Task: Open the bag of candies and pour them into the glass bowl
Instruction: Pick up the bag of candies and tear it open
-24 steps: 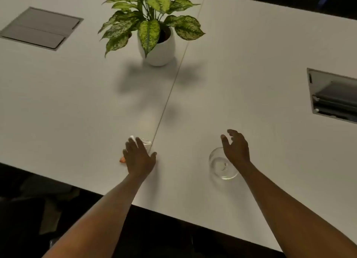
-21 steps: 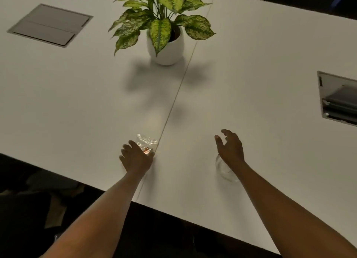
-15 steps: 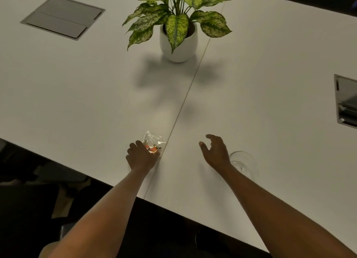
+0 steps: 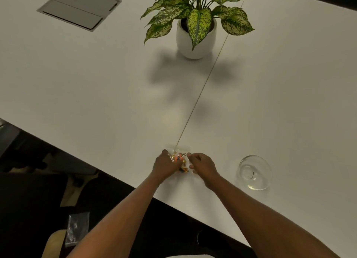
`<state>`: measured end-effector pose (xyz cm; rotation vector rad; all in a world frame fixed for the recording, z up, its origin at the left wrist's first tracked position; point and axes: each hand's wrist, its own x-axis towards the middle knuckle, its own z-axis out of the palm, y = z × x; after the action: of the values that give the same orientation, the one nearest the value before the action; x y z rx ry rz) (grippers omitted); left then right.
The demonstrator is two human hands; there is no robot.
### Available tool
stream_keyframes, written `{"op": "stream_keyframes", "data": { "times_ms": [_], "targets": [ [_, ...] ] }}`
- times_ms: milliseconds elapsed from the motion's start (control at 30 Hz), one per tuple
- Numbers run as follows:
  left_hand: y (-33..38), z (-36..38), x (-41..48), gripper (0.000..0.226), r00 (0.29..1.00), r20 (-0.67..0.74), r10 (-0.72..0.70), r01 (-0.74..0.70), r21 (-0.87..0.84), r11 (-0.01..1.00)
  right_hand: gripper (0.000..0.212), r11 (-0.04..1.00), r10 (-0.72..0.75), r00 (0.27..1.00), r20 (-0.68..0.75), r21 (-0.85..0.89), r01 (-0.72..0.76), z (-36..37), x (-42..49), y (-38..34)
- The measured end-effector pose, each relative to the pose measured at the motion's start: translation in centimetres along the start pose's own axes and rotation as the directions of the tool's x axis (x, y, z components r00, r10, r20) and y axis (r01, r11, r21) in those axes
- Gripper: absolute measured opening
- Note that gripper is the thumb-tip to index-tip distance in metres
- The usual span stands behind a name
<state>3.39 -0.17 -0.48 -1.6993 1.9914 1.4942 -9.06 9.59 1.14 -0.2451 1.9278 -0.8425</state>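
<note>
Both hands meeting over the near edge of the white bench (image 4: pixel 96 87), fingers pinched on a small clear bag (image 4: pixel 180 159) of orange and dark candies. Left hand (image 4: pixel 165 166) clenched around the bag's left side, right hand (image 4: pixel 202 166) nipping its top right corner; bag between them, partly hidden by knuckles, just above or on the bench, cannot tell which. Top of bag blurred, so open or sealed cannot be told. Glass bowl (image 4: pixel 254 172) at 3 o'clock from the hands, near but apart, upright on the bench, nothing lying between it and the bag. Thin seam (image 4: pixel 202 89) in the bench running from the bag toward 1 o'clock, passing just right of a white pot (image 4: pixel 195 43) with a speckled green plant (image 4: pixel 197 10), well apart at 12 o'clock, shadow cast toward the hands. Grey hatch (image 4: pixel 79 8) set flush in the bench at 10 o'clock, far off. Below the bench edge at 7 o'clock, a second clear packet (image 4: pixel 77 230) lying in dim light, contents too dark to tell.
</note>
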Motion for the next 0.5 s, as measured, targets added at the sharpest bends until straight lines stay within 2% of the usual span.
{"op": "stream_keyframes", "data": {
  "times_ms": [67, 167, 300, 367, 433, 500],
  "targets": [
    [0.2, 0.5, -0.5, 0.049, 0.999, 0.048, 0.018, -0.015, -0.070, 0.997, 0.039, 0.999, 0.006, 1.000, -0.004, 0.035, -0.006, 0.1, -0.1, -0.1],
    [0.6, 1.0, -1.0, 0.047, 0.993, 0.090, 0.078, -0.069, -0.091, 0.993, 0.031, 0.998, -0.051, 0.997, -0.061, -0.036, 0.049, -0.3, -0.2, -0.4],
    [1.8, 0.5, -1.2, 0.055, 0.996, 0.052, 0.077, -0.064, -0.219, 0.974, 0.024, 0.985, -0.156, 0.985, -0.076, -0.084, 0.150, -1.5, -0.5, -0.9],
    [2.5, 0.0, -1.1, 0.057, 0.993, -0.036, 0.109, -0.114, -0.169, 0.979, 0.021, 0.976, -0.192, 0.980, -0.057, -0.118, 0.185, -2.2, -0.6, -1.2],
    [2.8, -0.4, -1.0, 0.055, 0.968, -0.124, 0.219, -0.226, -0.049, 0.973, 0.020, 0.962, -0.221, 0.974, -0.039, -0.170, 0.212, -2.9, -0.7, -1.5],
    [3.1, -1.0, -0.9, 0.046, 0.930, -0.125, 0.346, -0.343, 0.052, 0.938, 0.020, 0.949, -0.243, 0.970, -0.014, -0.209, 0.234, -3.4, -0.7, -1.7]
  ]
}}
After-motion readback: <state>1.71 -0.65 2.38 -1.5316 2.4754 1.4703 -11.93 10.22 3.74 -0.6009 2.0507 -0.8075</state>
